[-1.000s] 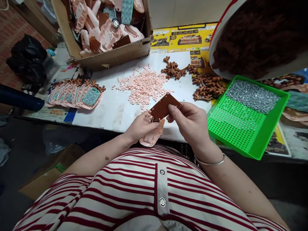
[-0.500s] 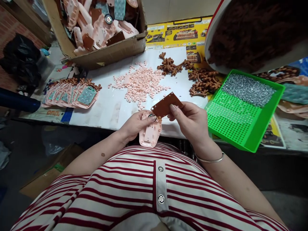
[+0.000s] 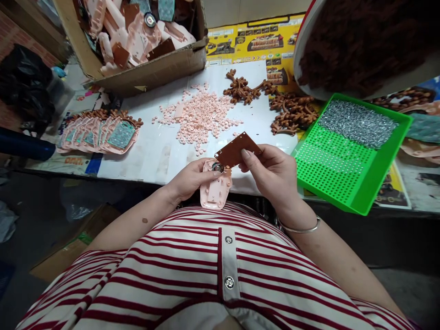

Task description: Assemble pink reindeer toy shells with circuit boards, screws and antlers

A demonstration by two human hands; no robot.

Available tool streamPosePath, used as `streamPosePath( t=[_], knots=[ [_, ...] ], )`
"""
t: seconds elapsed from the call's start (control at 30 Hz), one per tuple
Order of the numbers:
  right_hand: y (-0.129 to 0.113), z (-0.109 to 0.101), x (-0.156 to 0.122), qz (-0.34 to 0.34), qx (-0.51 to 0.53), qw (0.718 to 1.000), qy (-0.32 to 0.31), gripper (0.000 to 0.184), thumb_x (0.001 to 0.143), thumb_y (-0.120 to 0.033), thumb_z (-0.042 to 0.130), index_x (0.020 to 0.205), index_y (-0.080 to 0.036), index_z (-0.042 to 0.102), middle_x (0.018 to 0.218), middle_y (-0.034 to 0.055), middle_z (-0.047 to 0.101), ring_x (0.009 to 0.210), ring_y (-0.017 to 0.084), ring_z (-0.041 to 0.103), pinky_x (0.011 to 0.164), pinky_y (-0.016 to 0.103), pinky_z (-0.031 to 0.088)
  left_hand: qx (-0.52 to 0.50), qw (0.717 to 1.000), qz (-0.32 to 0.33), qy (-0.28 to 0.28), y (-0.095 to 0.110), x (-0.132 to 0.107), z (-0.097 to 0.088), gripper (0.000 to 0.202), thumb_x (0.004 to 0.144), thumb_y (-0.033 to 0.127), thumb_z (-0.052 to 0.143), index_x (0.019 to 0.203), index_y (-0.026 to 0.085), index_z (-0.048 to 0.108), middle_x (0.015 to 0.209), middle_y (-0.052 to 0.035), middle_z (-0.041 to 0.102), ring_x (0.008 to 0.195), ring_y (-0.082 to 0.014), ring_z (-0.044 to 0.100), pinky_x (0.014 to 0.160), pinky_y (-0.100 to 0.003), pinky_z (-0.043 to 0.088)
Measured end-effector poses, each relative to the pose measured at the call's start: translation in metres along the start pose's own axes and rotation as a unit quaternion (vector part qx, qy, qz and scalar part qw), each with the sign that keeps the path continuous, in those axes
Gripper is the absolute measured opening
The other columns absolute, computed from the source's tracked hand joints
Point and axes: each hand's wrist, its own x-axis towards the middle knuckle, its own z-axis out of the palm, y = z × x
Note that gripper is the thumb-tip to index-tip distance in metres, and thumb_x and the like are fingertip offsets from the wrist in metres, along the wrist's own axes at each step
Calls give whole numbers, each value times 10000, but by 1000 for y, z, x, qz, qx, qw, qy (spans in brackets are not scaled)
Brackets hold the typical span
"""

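Observation:
My left hand point(image 3: 190, 178) grips a pink plastic shell point(image 3: 216, 191) at the table's near edge, its inner side facing up with a small round metal part near its top. My right hand point(image 3: 271, 172) pinches a brown circuit board point(image 3: 236, 151) by its right corner. The board is tilted over the top of the pink shell and touches or nearly touches it. Both hands are closed on their parts.
A heap of small pink rings point(image 3: 202, 115) lies on the white table point(image 3: 158, 151). Brown antler-like pieces point(image 3: 292, 114), a green tray point(image 3: 347, 169) holding screws point(image 3: 357, 123), a row of finished pink units point(image 3: 103, 135) and a cardboard box point(image 3: 151, 71) of parts surround it.
My left hand turned the pink shell so more of its inner face shows below the board. The board stayed tilted above it. The view shifted slightly.

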Motion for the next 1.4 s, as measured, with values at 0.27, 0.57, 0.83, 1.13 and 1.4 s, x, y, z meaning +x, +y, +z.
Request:
streamPosePath(
  t=[0.27, 0.57, 0.83, 1.13, 1.4],
  knots=[
    [3, 4, -3, 6, -23, 1000, -1, 292, 855, -474, 723, 781, -197, 665, 648, -13, 671, 571, 110, 581, 547, 267, 444, 23, 999, 23, -14, -3, -1, -2, 340, 702, 313, 860, 968, 148, 728, 903, -46, 746, 820, -175, 674, 782, -290, 512],
    [4, 11, -6, -62, -67, 995, -31, 208, 898, -383, 673, 773, -218, 661, 657, -19, 685, 577, 104, 599, 550, 243, 477, 50, 999, 4, -2, -3, -1, -2, 314, 669, 312, 840, 905, 152, 707, 855, -36, 724, 792, -176, 656, 771, -309, 497],
    [6, -2, 1, -210, -150, 965, -50, 74, 910, -255, 651, 890, -237, 721, 783, 24, 745, 700, 158, 673, 627, 298, 540, 26, 1000, 3, 14, -2, 0, -2, 176, 662, 214, 773, 814, 158, 705, 768, 2, 679, 723, -139, 605, 733, -281, 461],
    [29, -8, -11, -410, -206, 881, -117, 221, 955, -187, 564, 1133, -224, 690, 1076, 103, 805, 946, 212, 762, 777, 368, 646, 22, 999, 30, 0, -3, 3, -7, 217, 722, 278, 791, 900, 155, 773, 893, -45, 735, 848, -169, 636, 827, -290, 471],
    [33, 1, -21, -536, -307, 780, -106, 151, 938, -56, 552, 944, -111, 692, 1025, 162, 795, 946, 222, 751, 854, 391, 674, 3, 1000, 8, 13, -2, 2, -7, 285, 713, 264, 801, 968, 144, 761, 952, -51, 744, 838, -158, 654, 713, -237, 487]
  ],
)
